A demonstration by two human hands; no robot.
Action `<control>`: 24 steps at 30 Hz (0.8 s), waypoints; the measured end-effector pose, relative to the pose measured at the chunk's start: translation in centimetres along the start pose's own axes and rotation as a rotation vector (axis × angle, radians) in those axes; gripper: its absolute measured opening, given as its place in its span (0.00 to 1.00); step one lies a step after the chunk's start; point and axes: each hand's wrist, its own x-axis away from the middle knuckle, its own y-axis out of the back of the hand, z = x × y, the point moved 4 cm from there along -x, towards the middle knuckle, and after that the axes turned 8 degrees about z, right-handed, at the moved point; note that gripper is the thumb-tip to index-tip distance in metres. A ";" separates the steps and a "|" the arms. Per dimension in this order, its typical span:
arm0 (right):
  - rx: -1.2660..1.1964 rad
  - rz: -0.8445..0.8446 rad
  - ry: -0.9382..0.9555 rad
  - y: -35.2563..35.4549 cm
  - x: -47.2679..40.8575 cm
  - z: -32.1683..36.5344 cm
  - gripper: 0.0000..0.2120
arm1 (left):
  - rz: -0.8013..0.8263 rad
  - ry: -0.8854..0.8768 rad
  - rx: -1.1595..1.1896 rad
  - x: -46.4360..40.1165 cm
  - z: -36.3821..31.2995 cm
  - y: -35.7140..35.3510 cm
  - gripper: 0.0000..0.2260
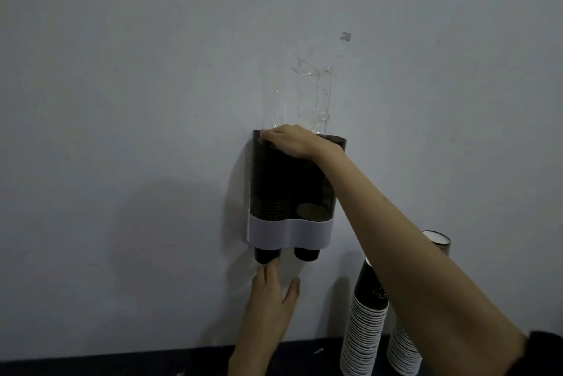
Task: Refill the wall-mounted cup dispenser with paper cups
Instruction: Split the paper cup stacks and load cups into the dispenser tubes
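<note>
Starting at the left of the wall-mounted cup dispenser (292,186), the left hand (268,293) sits just below it, open with fingers spread, its fingertips (269,266) touching or nearly touching the bottom of the dark cup (267,254) that pokes out of the left chute; a second cup bottom (306,253) hangs from the right chute beside it. Above, the right hand (292,141) lies palm-down across the top of the dispenser, fingers curled over the left rim, and I cannot tell whether it grips anything there. A short stack shows inside the left tube, above the white band (289,231). Clear plastic wrap (316,95) rises above the dispenser's top. Below and right of the dispenser, two stacks of paper cups (365,324) stand ready. To seat the stack well, press down evenly from the top while the lower hand checks that only one cup protrudes.
</note>
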 end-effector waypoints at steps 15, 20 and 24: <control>0.005 -0.005 0.006 0.3 -1.4 0.7 0.20 | 0.081 0.042 -0.027 -0.2 0.2 -1.8 0.26; 0.000 0.189 -0.095 0.2 -1.2 0.9 0.32 | 0.082 0.053 -0.022 -0.1 0.7 -1.8 0.26; 0.091 0.220 -0.137 0.3 -0.7 1.3 0.40 | 0.089 0.049 -0.027 0.0 0.6 -1.9 0.26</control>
